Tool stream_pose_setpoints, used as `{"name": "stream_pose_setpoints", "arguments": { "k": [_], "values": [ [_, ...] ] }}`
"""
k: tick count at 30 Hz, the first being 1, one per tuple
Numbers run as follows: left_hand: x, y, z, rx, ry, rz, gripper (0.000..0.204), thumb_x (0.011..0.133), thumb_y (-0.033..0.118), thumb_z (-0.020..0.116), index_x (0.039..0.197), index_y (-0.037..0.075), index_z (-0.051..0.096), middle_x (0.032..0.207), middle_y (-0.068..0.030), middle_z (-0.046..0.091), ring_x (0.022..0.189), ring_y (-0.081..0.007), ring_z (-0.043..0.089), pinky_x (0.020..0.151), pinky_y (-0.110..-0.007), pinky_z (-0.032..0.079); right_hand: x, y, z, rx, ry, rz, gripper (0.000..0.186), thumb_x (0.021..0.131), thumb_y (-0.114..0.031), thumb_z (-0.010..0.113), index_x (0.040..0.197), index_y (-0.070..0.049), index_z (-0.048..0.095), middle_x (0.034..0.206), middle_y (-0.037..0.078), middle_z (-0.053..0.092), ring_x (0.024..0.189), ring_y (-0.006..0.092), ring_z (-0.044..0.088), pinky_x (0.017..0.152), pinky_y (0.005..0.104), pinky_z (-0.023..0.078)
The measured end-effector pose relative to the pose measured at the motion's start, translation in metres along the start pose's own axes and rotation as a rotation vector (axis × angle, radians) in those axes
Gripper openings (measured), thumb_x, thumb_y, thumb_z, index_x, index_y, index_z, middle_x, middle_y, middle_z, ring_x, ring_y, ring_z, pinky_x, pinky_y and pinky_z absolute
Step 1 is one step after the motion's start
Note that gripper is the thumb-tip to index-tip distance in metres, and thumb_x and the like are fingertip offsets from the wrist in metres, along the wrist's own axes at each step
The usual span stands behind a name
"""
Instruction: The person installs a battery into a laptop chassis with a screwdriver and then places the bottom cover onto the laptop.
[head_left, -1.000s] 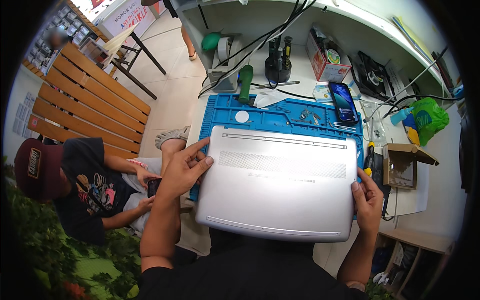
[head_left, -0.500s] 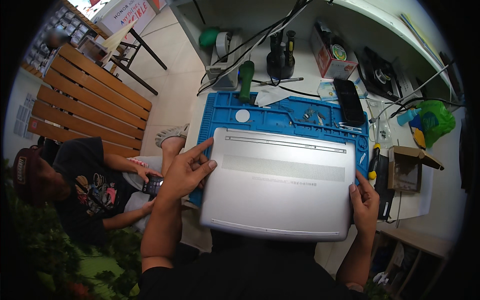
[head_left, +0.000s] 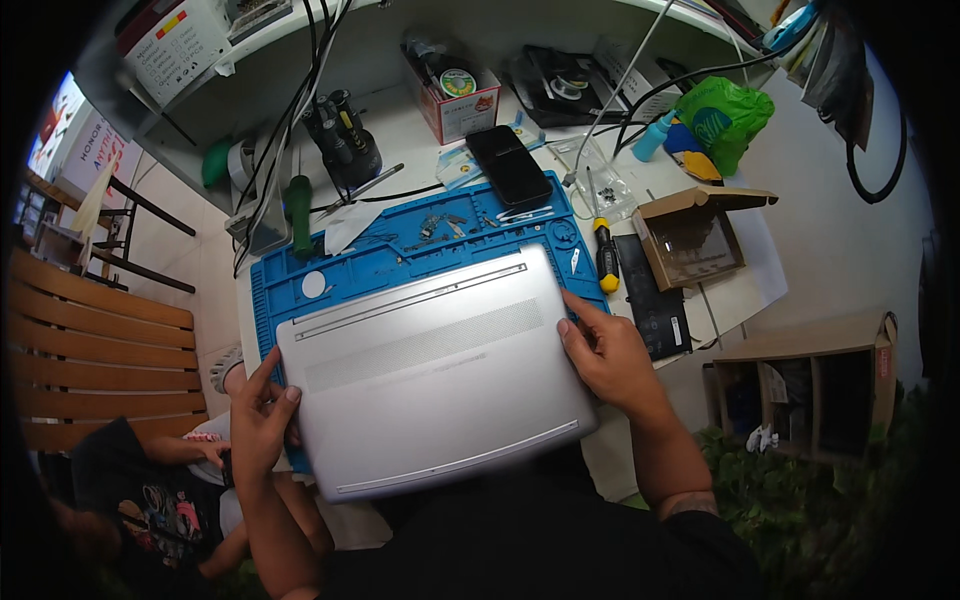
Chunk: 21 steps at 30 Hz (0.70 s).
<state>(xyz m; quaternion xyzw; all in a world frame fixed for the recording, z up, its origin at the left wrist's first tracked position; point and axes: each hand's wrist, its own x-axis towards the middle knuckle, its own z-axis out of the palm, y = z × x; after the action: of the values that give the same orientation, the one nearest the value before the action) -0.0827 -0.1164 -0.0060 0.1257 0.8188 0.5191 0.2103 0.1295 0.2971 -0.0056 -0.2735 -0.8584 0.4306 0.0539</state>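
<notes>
A silver laptop [head_left: 430, 410] lies with its underside facing up, its vent grille and rubber strips showing. Its far edge overlaps a blue repair mat [head_left: 395, 228]. My left hand [head_left: 262, 415] grips the left edge, thumb on top and fingers partly hidden at the side. On the right edge, my right hand [head_left: 612, 360] is closed with its thumb on top. Beyond the laptop, the mat carries small screws and parts, a white disc [head_left: 314, 284] and cotton swabs [head_left: 525, 214]. A black phone [head_left: 508, 168] rests across the mat's far edge.
Right of the mat lie a yellow-and-black screwdriver [head_left: 606, 258], a black battery pack [head_left: 650, 300] and an open cardboard box [head_left: 690, 238]. Farther back stand a tool holder [head_left: 342, 152], a red-and-white box [head_left: 465, 118] and a green bag [head_left: 728, 120]. Cables hang overhead. A seated person [head_left: 165, 500] is at left.
The view has swung to the right, so the bench contents appear farther left. The laptop now appears slanted, its right end higher in the picture. Both hands keep hold of its sides.
</notes>
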Motion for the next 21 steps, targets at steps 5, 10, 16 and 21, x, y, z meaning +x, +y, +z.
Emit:
{"name": "stream_pose_setpoints", "arguments": {
  "k": [5, 10, 16, 21],
  "values": [
    [-0.002, -0.006, -0.001, -0.003, 0.019, 0.057, 0.063, 0.103, 0.009, 0.073, 0.161, -0.004, 0.052, 0.085, -0.0028, 0.063, 0.064, -0.0069, 0.058, 0.05, -0.021, 0.046, -0.002, -0.01, -0.003, -0.022, 0.022, -0.046, 0.053, 0.105, -0.026, 0.068, 0.147, 0.006, 0.065, 0.067, 0.011, 0.062, 0.058, 0.0199, 0.058, 0.058, 0.0372, 0.045],
    [0.004, -0.012, -0.008, 0.012, -0.007, 0.093, 0.062, 0.103, 0.008, 0.072, 0.16, -0.005, 0.052, 0.086, -0.0015, 0.061, 0.068, -0.0059, 0.057, 0.051, -0.02, 0.046, -0.002, -0.015, -0.008, -0.004, 0.044, -0.091, 0.051, 0.105, -0.024, 0.068, 0.146, 0.007, 0.066, 0.067, 0.012, 0.062, 0.058, 0.0203, 0.059, 0.059, 0.0378, 0.046],
    [0.002, -0.005, -0.008, 0.037, -0.032, 0.075, 0.064, 0.104, 0.008, 0.072, 0.162, -0.004, 0.05, 0.086, -0.0019, 0.061, 0.065, -0.0065, 0.059, 0.05, -0.021, 0.047, -0.001, -0.012, -0.007, -0.055, 0.017, -0.082, 0.052, 0.105, -0.025, 0.068, 0.147, 0.006, 0.065, 0.068, 0.014, 0.064, 0.058, 0.0227, 0.061, 0.06, 0.039, 0.048],
    [-0.002, 0.003, -0.003, 0.067, -0.037, 0.036, 0.066, 0.104, 0.007, 0.071, 0.165, -0.001, 0.048, 0.084, -0.0042, 0.063, 0.06, -0.0082, 0.061, 0.047, -0.023, 0.048, -0.003, -0.007, -0.005, -0.074, -0.024, -0.058, 0.052, 0.106, -0.025, 0.068, 0.147, 0.005, 0.065, 0.072, 0.019, 0.069, 0.063, 0.0272, 0.069, 0.063, 0.0401, 0.052]
  ]
}}
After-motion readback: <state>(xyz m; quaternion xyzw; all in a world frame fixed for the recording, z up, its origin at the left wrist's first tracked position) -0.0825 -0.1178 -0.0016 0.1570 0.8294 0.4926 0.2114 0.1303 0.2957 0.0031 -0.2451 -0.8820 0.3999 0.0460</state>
